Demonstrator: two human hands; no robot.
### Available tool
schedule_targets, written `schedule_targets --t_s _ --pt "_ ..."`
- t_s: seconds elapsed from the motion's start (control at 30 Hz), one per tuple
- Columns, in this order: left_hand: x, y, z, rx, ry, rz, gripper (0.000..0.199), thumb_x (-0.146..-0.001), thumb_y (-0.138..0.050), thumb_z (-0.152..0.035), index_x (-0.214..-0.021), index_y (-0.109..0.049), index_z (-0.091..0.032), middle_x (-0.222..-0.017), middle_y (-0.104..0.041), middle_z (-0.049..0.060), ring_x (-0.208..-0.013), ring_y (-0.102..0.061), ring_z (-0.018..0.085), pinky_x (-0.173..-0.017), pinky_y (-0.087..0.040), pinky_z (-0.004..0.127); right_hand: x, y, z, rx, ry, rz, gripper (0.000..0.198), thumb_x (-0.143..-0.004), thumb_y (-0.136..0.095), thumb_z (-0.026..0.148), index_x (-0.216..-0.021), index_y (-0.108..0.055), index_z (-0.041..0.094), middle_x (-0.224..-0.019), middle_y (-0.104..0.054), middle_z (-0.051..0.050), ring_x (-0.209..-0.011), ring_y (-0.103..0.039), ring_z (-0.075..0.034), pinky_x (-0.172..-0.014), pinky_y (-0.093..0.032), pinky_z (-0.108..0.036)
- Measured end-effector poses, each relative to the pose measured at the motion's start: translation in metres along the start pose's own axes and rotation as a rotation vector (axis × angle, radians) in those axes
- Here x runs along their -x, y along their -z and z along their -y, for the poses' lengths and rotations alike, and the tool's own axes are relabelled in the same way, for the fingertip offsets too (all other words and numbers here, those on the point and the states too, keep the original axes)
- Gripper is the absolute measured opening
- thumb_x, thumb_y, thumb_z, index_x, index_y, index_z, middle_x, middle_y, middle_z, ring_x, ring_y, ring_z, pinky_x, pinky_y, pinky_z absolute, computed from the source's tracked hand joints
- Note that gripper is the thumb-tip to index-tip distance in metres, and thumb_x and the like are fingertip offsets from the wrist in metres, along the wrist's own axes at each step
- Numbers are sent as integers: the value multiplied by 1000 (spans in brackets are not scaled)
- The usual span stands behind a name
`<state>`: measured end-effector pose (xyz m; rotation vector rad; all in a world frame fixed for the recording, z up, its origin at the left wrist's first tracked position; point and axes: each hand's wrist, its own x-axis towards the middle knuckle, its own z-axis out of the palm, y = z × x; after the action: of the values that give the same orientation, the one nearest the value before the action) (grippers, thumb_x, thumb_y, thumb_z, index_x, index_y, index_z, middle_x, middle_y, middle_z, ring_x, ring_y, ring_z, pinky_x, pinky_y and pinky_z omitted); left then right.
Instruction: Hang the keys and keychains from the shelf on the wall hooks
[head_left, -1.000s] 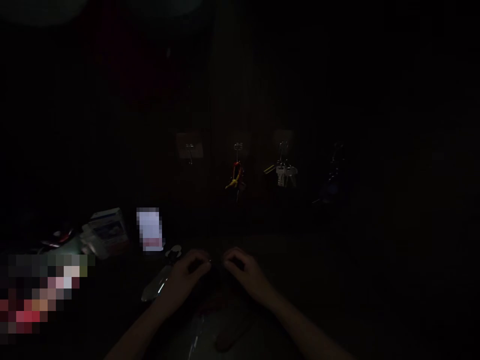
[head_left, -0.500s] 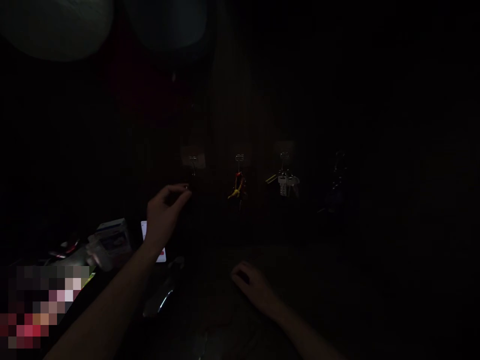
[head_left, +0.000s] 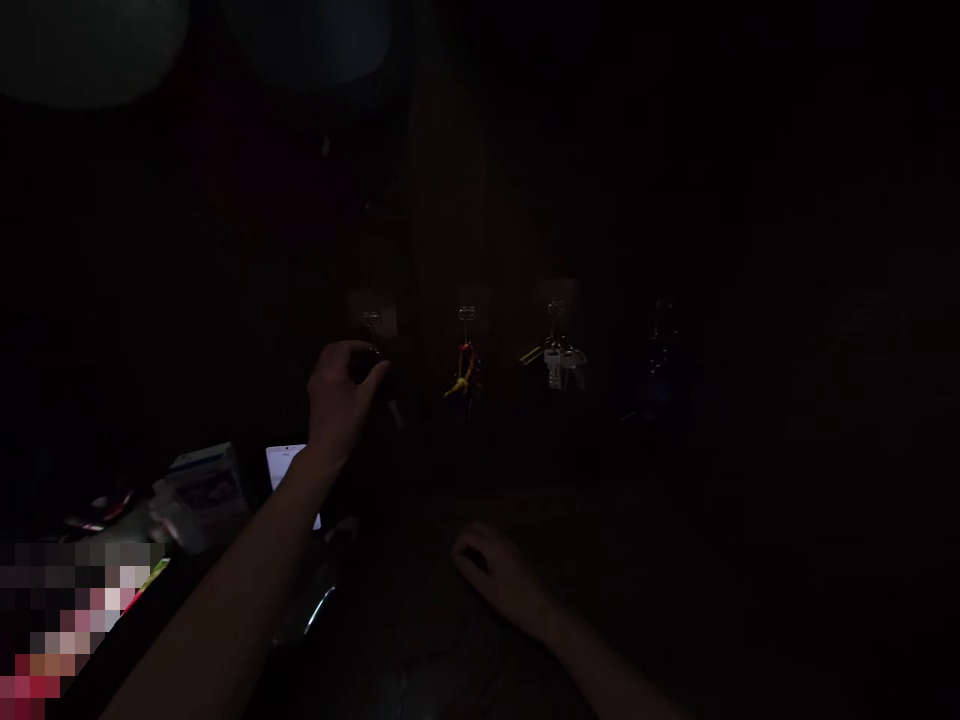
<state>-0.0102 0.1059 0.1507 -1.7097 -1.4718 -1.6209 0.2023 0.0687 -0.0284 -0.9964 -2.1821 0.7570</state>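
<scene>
The scene is very dark. My left hand [head_left: 345, 390] is closed in a pinch just under the leftmost wall hook [head_left: 371, 318]. A dim, narrow, key-like piece [head_left: 396, 412] hangs by its fingertips; its upper end is hard to make out. To the right, a red and yellow cord [head_left: 463, 370] hangs from the second hook [head_left: 466, 312]. White-topped keys [head_left: 562, 362] hang from the third hook [head_left: 556, 308]. A dark bunch [head_left: 657, 385] hangs furthest right. Lower down, my right hand [head_left: 495, 570] rests with curled fingers, and nothing shows in it.
A lit phone [head_left: 285, 462] stands behind my left forearm. Left of it are a box [head_left: 210, 485] and a pale, crumpled-looking thing [head_left: 176, 515]. A glinting object [head_left: 319, 610] lies beside the forearm. Two large rounded pale shapes [head_left: 90, 50] show at the upper left.
My left hand has moved slightly up toward the leftmost hook, and the narrow hanging piece now shows below its fingertips. My right hand keeps its pose. The whole view has shifted a little.
</scene>
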Motion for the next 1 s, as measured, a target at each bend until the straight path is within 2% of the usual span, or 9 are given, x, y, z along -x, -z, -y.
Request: schedule_targets --t_s 0.27,0.57,0.8,1.0 --pt "10 -5 6 30 27 -13 25 -77 -61 -33 -99 -57 -21 -98 -59 3 -93 -58 18 -82 -46 32 -1 -4 -6 12 51 -23 11 -83 -51 14 -78 -60 20 -86 -60 -2 -87 -56 -16 -79 -42 -28" --pt "36 5 4 19 96 30 34 -77 -61 -36 -107 -53 -22 -106 -58 4 -99 -56 20 -86 -44 34 -1 -3 -7 17 94 -30 11 -81 -54 12 -77 -60 19 -84 -59 -2 -84 -56 -15 -78 -43 -28" --pt "70 13 2 14 158 155 36 -79 -59 -38 -110 -51 -23 -110 -57 4 -103 -55 22 -88 -44 38 -1 -4 -8 6 77 -12 10 -82 -54 15 -78 -61 20 -86 -60 -2 -85 -57 -16 -78 -43 -28" --pt "102 17 0 67 259 333 36 -78 -58 -40 -110 -51 -25 -110 -57 3 -102 -56 22 -85 -47 37 -1 -3 -6 28 78 -4 10 -82 -54 14 -78 -61 20 -85 -59 -2 -85 -56 -15 -79 -42 -28"
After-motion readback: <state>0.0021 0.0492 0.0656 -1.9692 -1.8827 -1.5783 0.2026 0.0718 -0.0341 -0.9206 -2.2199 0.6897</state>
